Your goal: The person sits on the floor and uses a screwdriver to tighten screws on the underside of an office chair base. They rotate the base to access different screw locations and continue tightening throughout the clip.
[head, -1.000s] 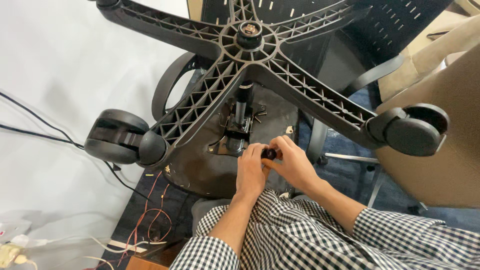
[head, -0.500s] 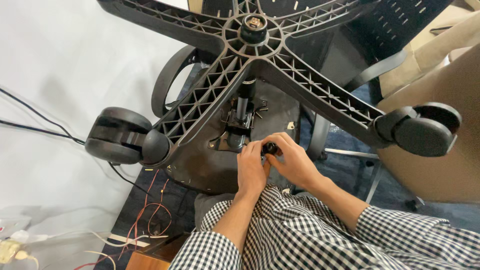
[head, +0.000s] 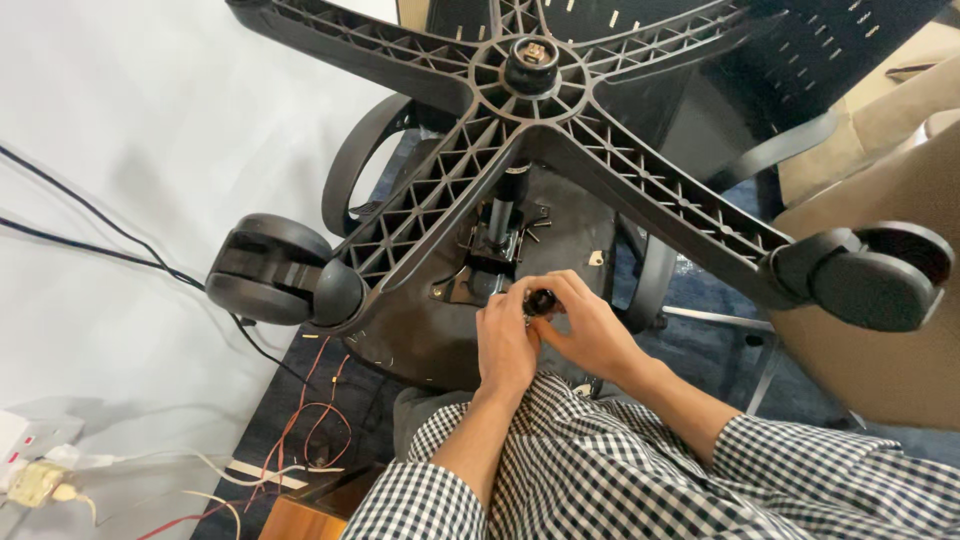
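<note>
White sheeting (head: 130, 120) covers the ground on the left of the head view, crossed by black cables (head: 90, 250), with dark blue carpet (head: 700, 350) on the right and red wires (head: 320, 420) looping near a power strip (head: 30, 470) at lower left. An office chair lies tipped over, its black five-arm base (head: 530, 110) filling the upper frame, one caster (head: 265, 270) at left and another caster (head: 880, 275) at right. Below the hub, the gas cylinder (head: 503, 210) runs into the metal mechanism plate (head: 480, 275) on the underside of the seat (head: 420, 330).

Compared with a second ago, the whole scene has slid to the right and slightly down in frame, the left caster now further from the edge and the power strip showing more fully; the hands have kept the same pose on the same spot.

A small black knob (head: 540, 301) sits at the lower right edge of the mechanism plate. The left hand (head: 505, 345) closes on it from the left, thumb and fingertips curled narrow against its side. The right hand (head: 590, 330) wraps over it from the right, fingers bent tight across the top, so the knob shows only in the gap between both sets of fingertips. Checked sleeves (head: 640, 470) cover both forearms below.
</note>
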